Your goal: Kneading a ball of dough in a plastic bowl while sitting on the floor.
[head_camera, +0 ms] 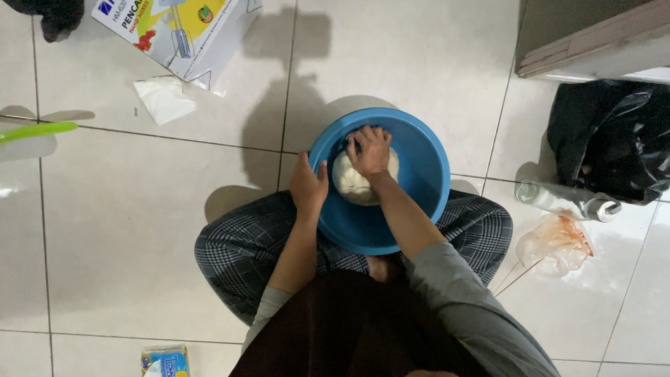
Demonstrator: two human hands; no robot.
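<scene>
A round blue plastic basin (419,150) rests on the tiled floor against my crossed legs in checked trousers. Inside it lies a pale lump of dough (352,185). My right hand (370,150) presses down on top of the dough with its fingers curled into it. My left hand (308,187) grips the basin's left rim, thumb over the edge. Part of the dough is hidden under my right hand and wrist.
A printed cardboard box (174,28) and a crumpled white tissue (162,99) lie at the upper left. A green handle (35,130) pokes in from the left. At right sit a black plastic bag (614,136), a lying clear bottle (565,199) and a thin stained plastic bag (557,244). A small packet (165,361) lies bottom left.
</scene>
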